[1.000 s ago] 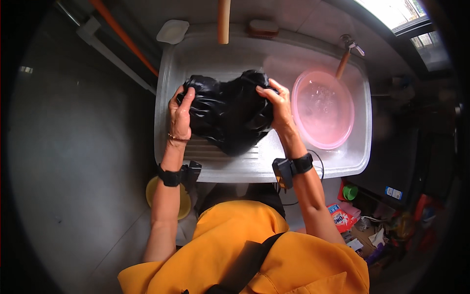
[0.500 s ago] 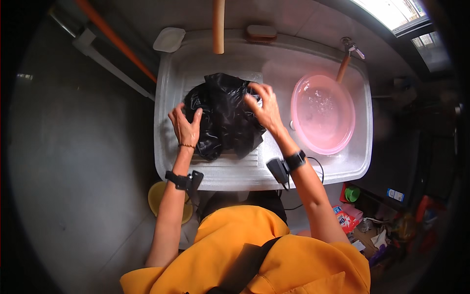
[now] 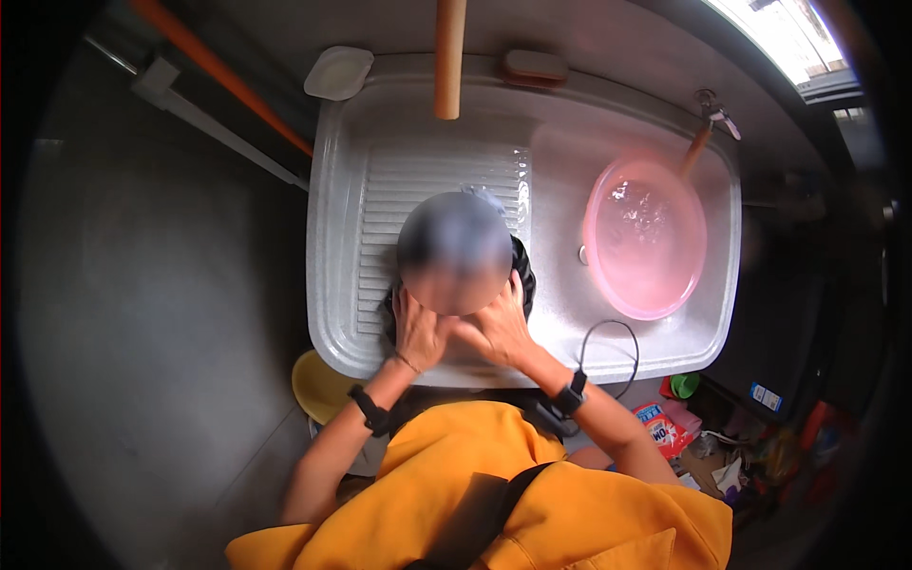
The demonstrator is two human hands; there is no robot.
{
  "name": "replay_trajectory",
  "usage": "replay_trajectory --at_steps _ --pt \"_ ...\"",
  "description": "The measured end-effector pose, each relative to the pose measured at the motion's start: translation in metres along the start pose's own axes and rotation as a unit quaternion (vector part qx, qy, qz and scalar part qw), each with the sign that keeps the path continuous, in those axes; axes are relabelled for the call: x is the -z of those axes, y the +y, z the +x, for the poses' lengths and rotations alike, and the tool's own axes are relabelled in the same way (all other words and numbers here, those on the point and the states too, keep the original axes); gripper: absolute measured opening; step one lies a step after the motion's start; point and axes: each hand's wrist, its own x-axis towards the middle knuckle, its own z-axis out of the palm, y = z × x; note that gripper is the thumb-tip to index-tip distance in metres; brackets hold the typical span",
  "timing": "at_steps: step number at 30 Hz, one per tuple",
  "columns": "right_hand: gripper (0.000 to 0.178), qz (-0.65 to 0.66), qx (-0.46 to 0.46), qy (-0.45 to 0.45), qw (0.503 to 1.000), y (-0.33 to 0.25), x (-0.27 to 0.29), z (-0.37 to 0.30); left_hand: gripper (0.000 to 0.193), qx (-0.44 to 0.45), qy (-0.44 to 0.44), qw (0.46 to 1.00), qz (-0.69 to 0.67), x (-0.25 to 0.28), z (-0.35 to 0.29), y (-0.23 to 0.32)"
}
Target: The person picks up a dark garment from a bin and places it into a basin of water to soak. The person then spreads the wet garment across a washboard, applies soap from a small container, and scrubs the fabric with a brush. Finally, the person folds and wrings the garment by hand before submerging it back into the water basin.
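Observation:
A bunched black shiny garment (image 3: 526,275) lies on the near part of the ribbed washboard (image 3: 380,209) in the sink. A round blur hides most of it, so only its right edge and a bit at the left show. My left hand (image 3: 419,332) presses round the near left side of the bundle. Close beside it, thumbs almost meeting, my right hand (image 3: 499,328) grips the near right side. The fingertips of both hands are partly covered by the blur. Beyond the blur, a pale bluish patch (image 3: 484,197) shows on the ribs; I cannot tell what it is.
On the right of the grey sink (image 3: 328,237) stands a pink basin (image 3: 646,237) holding water, below a tap (image 3: 714,114). A white soap dish (image 3: 339,73) and a brush (image 3: 535,67) sit on the back rim. A wooden-coloured pipe (image 3: 449,57) hangs overhead. A yellow bucket (image 3: 321,385) is below left.
Both hands have come closer together and toward me. The black garment has gone from spread over the washboard to gathered at its near side, uncovering the ribs behind.

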Motion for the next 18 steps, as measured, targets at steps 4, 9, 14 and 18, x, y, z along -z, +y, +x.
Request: replay_trajectory --at_steps 4,9,14,18 --pt "0.032 -0.027 0.011 -0.003 1.0 0.01 -0.021 0.0 0.043 0.01 -0.028 0.996 0.089 -0.02 -0.005 -0.015" --pt "0.026 -0.009 -0.062 -0.007 0.998 0.033 -0.027 0.062 0.024 0.04 -0.053 0.994 0.091 -0.023 0.069 -0.035" --pt "0.024 -0.044 -0.093 -0.09 0.991 0.055 -0.029 0.122 0.04 0.203 -0.128 0.964 0.113 -0.03 0.121 -0.058" --pt "0.028 -0.042 -0.146 -0.136 0.979 0.077 -0.037 0.134 0.045 0.227 -0.098 0.96 0.13 -0.036 0.14 -0.055"
